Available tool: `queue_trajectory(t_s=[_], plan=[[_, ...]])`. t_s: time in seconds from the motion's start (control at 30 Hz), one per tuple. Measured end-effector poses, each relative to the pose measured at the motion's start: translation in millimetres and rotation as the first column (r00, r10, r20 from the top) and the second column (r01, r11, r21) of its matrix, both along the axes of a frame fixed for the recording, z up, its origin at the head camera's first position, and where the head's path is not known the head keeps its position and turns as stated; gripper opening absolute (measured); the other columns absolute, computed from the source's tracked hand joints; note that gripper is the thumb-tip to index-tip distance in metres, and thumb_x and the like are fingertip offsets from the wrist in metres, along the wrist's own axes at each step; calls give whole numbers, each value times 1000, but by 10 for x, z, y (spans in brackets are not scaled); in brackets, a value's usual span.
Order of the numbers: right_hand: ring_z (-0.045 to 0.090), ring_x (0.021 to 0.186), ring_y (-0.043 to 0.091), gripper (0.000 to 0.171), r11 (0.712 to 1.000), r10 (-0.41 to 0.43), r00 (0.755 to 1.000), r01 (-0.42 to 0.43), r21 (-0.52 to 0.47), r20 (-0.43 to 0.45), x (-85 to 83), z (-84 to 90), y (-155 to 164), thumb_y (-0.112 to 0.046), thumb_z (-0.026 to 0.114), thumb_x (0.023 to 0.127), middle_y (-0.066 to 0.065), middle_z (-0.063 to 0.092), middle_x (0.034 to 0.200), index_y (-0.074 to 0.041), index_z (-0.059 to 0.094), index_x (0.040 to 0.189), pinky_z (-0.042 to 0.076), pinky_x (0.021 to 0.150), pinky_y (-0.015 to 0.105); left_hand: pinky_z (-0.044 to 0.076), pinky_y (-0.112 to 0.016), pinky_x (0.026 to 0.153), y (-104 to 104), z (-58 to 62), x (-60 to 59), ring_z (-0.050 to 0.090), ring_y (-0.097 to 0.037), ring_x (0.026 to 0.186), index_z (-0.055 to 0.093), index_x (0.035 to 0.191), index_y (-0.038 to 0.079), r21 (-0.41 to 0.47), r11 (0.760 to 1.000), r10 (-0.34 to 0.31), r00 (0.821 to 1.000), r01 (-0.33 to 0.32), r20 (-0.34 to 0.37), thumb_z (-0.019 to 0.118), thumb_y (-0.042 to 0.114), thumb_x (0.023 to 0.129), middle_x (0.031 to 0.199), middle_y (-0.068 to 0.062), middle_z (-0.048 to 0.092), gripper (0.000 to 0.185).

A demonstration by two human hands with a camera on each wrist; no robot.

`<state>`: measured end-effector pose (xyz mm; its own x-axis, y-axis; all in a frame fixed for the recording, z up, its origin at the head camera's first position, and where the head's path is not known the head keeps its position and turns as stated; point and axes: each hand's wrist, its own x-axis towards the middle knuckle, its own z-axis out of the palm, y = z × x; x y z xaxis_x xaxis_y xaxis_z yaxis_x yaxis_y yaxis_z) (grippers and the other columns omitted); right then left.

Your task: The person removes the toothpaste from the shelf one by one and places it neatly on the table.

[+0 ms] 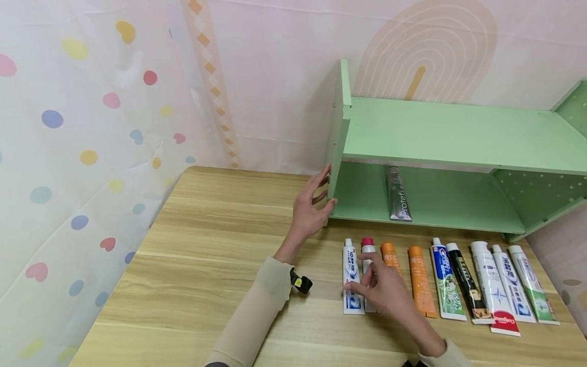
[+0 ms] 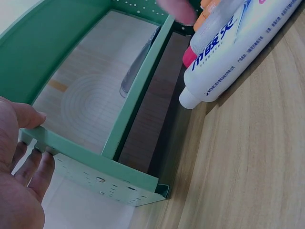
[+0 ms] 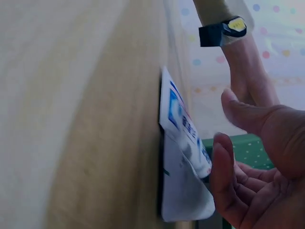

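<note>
My left hand (image 1: 309, 209) grips the left side panel of a green shelf (image 1: 449, 132). In the left wrist view the thumb lies on the panel's inner side, the other fingers on its outer side. Over the left end of a row of toothpaste tubes hovers my right hand (image 1: 390, 290), thumb and fingers apart with nothing between them. Beneath it are a white-and-blue toothpaste tube (image 1: 351, 265) and a red-capped toothpaste tube (image 1: 367, 244), partly covered by the hand. A grey toothpaste tube (image 1: 398, 196) lies on the shelf's lower level.
Rightward along the wooden table (image 1: 211, 244) lie two orange tubes (image 1: 422, 285), a blue-and-green tube (image 1: 447, 280), a black tube (image 1: 469, 283) and several white ones. The red-ended tube (image 1: 492, 285) touches its neighbours. A patterned cloth (image 1: 275, 76) hangs behind.
</note>
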<state>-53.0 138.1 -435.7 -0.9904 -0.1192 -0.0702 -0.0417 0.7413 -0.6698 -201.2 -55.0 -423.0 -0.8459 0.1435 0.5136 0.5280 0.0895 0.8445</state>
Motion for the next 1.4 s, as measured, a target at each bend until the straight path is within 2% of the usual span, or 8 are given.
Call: queue_trajectory(t_s=[0.3, 0.57, 0.67, 0.77, 0.9, 1.07, 1.27, 1.4], plan=[[65, 74, 11, 81, 987, 71, 996, -79, -139, -59, -81, 106, 154, -29, 89, 79, 9, 69, 103, -7, 49, 146, 56, 62, 21, 56, -41, 105, -6, 10, 6, 55, -26, 138, 42, 157, 29, -10, 1000, 4, 1000, -4, -11, 71, -8, 88, 150, -4, 53, 84], [71, 94, 24, 86, 981, 95, 982, -120, -152, -162, -142, 173, 291, -31, 87, 82, 15, 66, 128, -13, 41, 154, 60, 68, 22, 56, -38, 105, -11, 7, 4, 55, -25, 137, 42, 158, 29, -15, 1000, 7, 1000, -7, -13, 71, -8, 88, 150, -3, 53, 84], [71, 99, 32, 90, 976, 103, 979, -133, -174, -174, -171, 201, 338, -30, 87, 82, 17, 62, 134, -15, 38, 157, 63, 73, 27, 56, -40, 105, -5, 0, -2, 55, -27, 137, 43, 158, 26, -11, 1000, 5, 1000, -5, -21, 71, -9, 88, 151, -4, 53, 83], [69, 110, 38, 91, 974, 117, 974, -151, -169, -195, -214, 245, 391, -29, 86, 83, 19, 57, 142, -16, 36, 158, 65, 84, 40, 56, -41, 105, 2, -3, -4, 55, -26, 137, 43, 157, 27, -9, 1000, 7, 1000, -7, -19, 71, -9, 88, 151, -4, 53, 83], [56, 130, 44, 92, 979, 128, 966, -160, -129, -226, -289, 320, 464, -27, 84, 86, 19, 47, 155, -12, 32, 160, 57, 99, 59, 56, -39, 105, 6, 6, 3, 55, -24, 137, 43, 157, 29, -11, 1000, 9, 1000, -9, -10, 71, -9, 88, 150, -3, 54, 84], [44, 140, 49, 97, 994, 96, 967, -107, -34, -235, -384, 440, 554, -35, 84, 86, 22, 41, 159, -15, 28, 163, 42, 107, 73, 56, -36, 105, 7, 16, 12, 55, -23, 137, 42, 158, 31, -16, 1000, 7, 1000, -7, -8, 71, -8, 88, 150, -3, 54, 85], [35, 144, 56, 104, 994, 104, 967, -96, 48, -232, -553, 536, 658, -38, 84, 85, 25, 23, 168, -18, 20, 165, 35, 107, 81, 56, -36, 105, 10, 11, 6, 55, -23, 137, 42, 157, 31, -9, 1000, 7, 1000, -7, -1, 71, -9, 88, 151, -2, 53, 85], [26, 149, 56, 106, 989, 140, 955, -121, 86, -262, -697, 545, 709, -36, 85, 84, 25, 18, 169, -13, 19, 165, 29, 111, 81, 56, -40, 105, 9, 3, -2, 55, -26, 137, 43, 157, 28, -4, 1000, 5, 1000, -5, 1, 71, -9, 88, 151, -3, 53, 84]])
